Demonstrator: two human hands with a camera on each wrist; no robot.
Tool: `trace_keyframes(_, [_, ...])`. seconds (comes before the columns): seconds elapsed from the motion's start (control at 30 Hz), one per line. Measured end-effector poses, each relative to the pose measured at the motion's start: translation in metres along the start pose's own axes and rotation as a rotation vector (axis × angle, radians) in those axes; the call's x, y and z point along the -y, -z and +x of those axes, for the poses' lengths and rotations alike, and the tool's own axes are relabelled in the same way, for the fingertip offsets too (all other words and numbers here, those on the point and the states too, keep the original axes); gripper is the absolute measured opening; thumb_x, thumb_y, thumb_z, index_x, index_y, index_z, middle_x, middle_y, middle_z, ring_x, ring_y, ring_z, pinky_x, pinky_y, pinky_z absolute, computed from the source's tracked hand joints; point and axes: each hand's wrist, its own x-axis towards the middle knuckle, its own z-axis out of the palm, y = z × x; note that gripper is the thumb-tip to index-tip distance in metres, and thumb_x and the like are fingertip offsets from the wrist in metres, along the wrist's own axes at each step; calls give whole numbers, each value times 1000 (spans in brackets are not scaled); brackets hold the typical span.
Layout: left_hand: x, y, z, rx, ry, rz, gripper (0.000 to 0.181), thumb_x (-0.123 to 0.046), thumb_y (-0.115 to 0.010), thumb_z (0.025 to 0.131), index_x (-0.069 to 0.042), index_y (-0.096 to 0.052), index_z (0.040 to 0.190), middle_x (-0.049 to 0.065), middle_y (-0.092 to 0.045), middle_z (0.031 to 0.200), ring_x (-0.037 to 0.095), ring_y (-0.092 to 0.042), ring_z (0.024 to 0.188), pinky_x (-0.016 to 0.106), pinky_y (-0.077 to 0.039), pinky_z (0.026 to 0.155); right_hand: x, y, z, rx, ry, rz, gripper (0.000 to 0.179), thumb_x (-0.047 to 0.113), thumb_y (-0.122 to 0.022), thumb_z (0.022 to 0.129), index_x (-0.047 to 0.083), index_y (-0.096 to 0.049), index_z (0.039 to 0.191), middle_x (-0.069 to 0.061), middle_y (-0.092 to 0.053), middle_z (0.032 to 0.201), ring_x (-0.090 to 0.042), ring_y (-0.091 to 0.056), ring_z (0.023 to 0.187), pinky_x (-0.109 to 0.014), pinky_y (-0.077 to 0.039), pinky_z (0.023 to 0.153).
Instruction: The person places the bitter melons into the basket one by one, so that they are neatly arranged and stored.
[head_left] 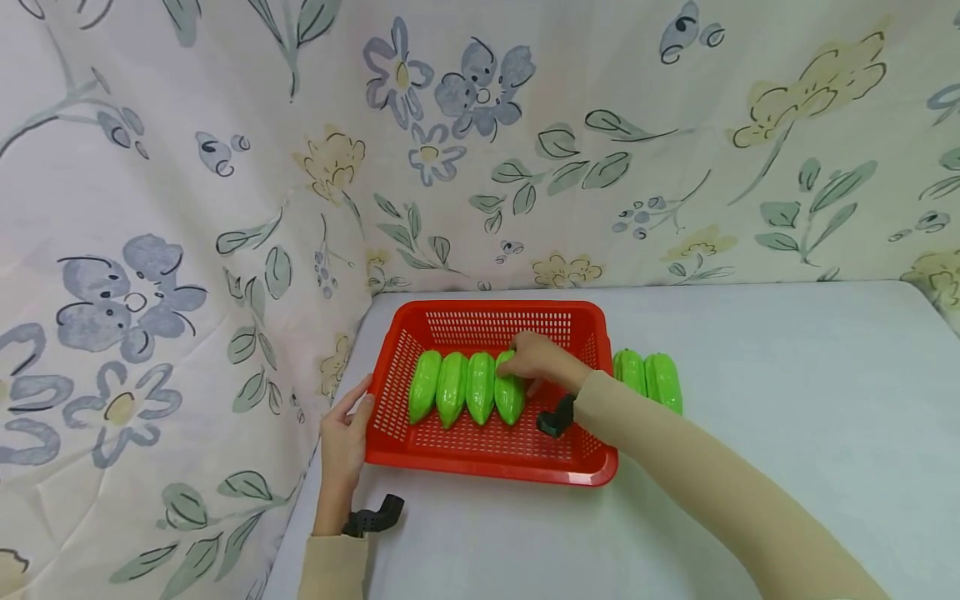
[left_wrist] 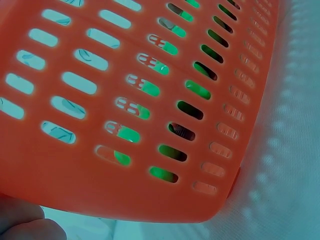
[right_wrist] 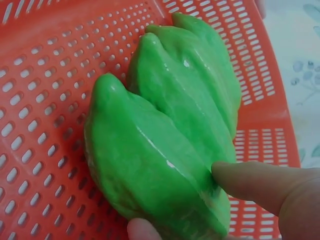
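A red plastic basket with slotted walls holds a row of several glossy green star fruit, ridged and pointed at the ends. My left hand grips the basket's left rim; in the left wrist view its fingers show below the rim. Reaching over the right wall, my right hand holds the rightmost star fruit of the row. In the right wrist view one finger presses its far side while another fingertip shows at its near edge. This fruit lies alongside its neighbour.
On the white table, just right of the basket, lie two more green star fruit, partly covered by the right sleeve. A flowered cloth hangs behind the table and along its left side.
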Motion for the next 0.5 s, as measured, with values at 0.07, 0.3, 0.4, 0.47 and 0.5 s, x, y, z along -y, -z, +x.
trace_keyframes(0.07, [0, 0, 0, -3, -1, 1, 42, -37, -58, 107, -27, -61, 148, 21, -69, 130, 16, -71, 76, 25, -62, 66, -1, 1, 1, -1, 10, -17, 35, 24, -76, 92, 0, -61, 113, -14, -65, 103, -24, -71, 80, -34, -63, 60])
trace_keyframes(0.3, [1, -1, 1, -2, 6, -14, 42, -37, -59, 107, -26, -62, 147, 24, -69, 128, 14, -71, 74, 25, -62, 64, 0, 5, -5, -72, 60, -143, 50, 34, -74, 93, -1, -62, 126, -16, -69, 112, -28, -71, 92, -37, -64, 73])
trace_keyframes(0.4, [1, -1, 0, -4, 9, -15, 41, -36, -59, 107, -27, -62, 147, 22, -69, 129, 14, -71, 74, 25, -62, 64, 2, 10, -11, -147, 99, -233, 64, 40, -72, 94, -1, -57, 140, -18, -66, 131, -32, -66, 115, -44, -59, 95])
trace_keyframes(0.47, [1, 0, 0, -4, 10, -15, 41, -37, -59, 107, -27, -62, 147, 21, -68, 130, 14, -71, 75, 25, -62, 65, 3, 14, -17, -190, 132, -252, 68, 41, -71, 95, 0, -54, 147, -18, -62, 142, -32, -59, 128, -49, -53, 107])
trace_keyframes(0.5, [1, 0, 0, -3, 12, -14, 41, -37, -59, 107, -28, -62, 147, 21, -68, 131, 14, -71, 75, 26, -62, 65, 3, 17, -21, -202, 144, -245, 68, 41, -71, 96, 2, -54, 148, -18, -60, 145, -33, -57, 131, -50, -51, 109])
